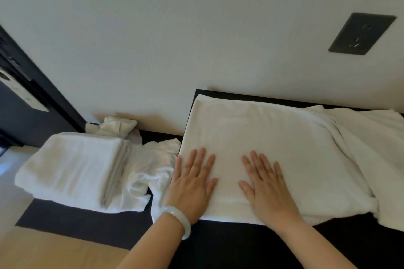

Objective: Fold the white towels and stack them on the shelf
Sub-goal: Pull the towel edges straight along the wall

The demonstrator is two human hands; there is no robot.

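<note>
Towel half-folded on black table | left hand, right hand flat, fingers straight, pressing near edge | soft, light, limp; likely best pinched at corners

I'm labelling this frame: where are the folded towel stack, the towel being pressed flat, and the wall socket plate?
folded towel stack (72, 164): head view, its top face.
towel being pressed flat (251, 133): head view, its bare middle.
wall socket plate (361, 34): head view, its centre.
</note>
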